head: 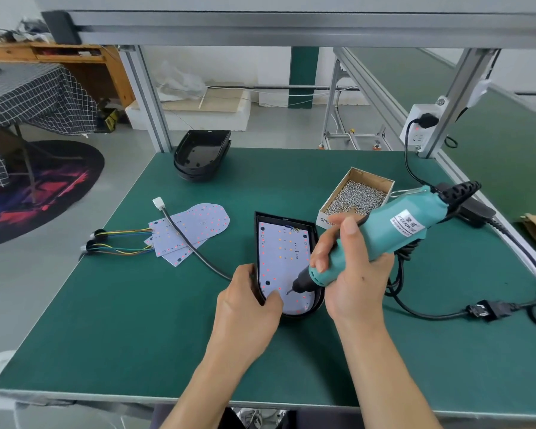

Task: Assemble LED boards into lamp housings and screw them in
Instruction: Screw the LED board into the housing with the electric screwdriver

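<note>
Green matting covers the desk, which stands inside an aluminium frame in a workshop with a grey floor.

At about 9 o'clock from the work in hand lies a small pile of loose LED boards, fanned over one another with coloured wire tails running off to the left; these are not yet fitted. At 11 o'clock, near the far edge of the desk, a stack of empty lamp housings waits, nested one in another.

Near the middle of the desk the current lamp housing lies open side up with an LED board seated in it, a black cable leaving its left side. The left hand grips the housing's near left edge, thumb resting on the board to keep it down. The right hand is wrapped round a teal electric screwdriver, whose bit meets a screw at the board's near end.

At 1 o'clock an open cardboard box of screws sits just behind the screwdriver.

By my reading, one unit is mid-fastening: I cannot tell how many of its screws are already seated, and the loose boards and stacked housings suggest several more units remain.
</note>
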